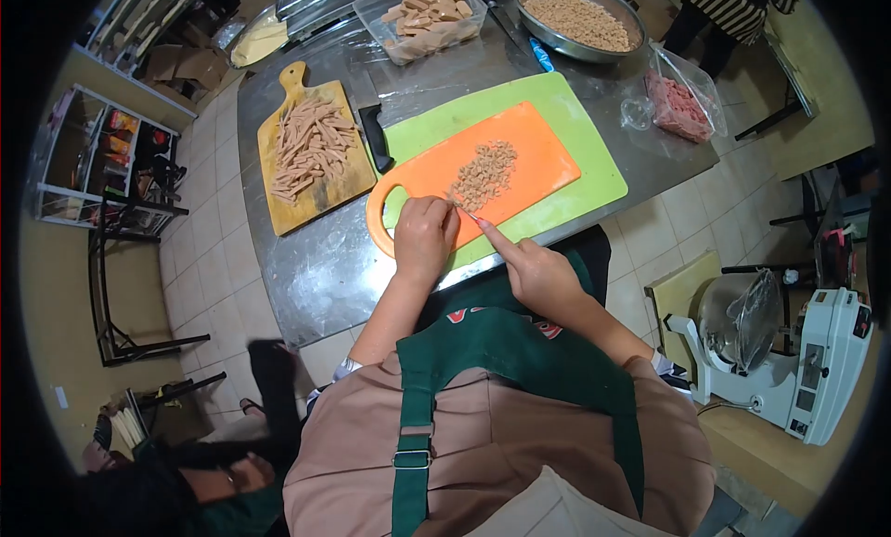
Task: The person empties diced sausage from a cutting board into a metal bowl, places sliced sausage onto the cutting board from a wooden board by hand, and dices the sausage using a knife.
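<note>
Right grip (pixel 540 275) closed on knife (pixel 471 216), left grip (pixel 425 232) curled, hold unclear, red apron lettering (pixel 457 316) unreadable.

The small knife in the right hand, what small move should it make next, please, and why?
Probably a short, careful cut beside the fingertips of the left hand. The knife, held in the right hand, is close to them, at the edge of the chopped pieces on the orange board. What the left fingers cover is hidden.
</note>
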### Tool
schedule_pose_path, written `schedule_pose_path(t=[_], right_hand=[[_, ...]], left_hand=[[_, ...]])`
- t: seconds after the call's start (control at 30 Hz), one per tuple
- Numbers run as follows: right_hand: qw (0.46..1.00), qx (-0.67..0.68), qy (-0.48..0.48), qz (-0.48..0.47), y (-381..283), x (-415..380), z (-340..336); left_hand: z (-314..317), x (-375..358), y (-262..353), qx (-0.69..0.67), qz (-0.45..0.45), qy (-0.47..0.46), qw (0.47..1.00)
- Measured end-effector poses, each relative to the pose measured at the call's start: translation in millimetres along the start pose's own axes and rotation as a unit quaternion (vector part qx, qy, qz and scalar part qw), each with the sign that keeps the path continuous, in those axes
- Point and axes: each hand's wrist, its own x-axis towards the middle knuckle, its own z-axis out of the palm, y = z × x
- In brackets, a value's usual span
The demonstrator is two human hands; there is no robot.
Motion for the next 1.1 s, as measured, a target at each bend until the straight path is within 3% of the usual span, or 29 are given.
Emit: schedule_pose_path(t=[0.33,0.43,0.73,0.93,1.1], right_hand=[[0.999,0.021,0.037,-0.026,13,-26,-10],[0.992,0.108,0.056,-0.031,15,-17,-11],[0.998,0.061,-0.007,-0.002,-2,0,-4],[0.999,0.02,0.027,-0.023,0,-15,-8],[0.998,0.03,0.036,-0.039,8,-20,-12]], left_hand=[[-6,-3,-4,-0.035,-0.08,-0.026,0.996],[-6,-4,-3,-0.046,-0.074,-0.011,0.996],[-5,-4,-5,-0.038,-0.061,0.006,0.997],[-12,-5,-5,-0.055,-0.117,-0.034,0.991],[-13,-7,-6,-0.063,-0.11,-0.027,0.992]])
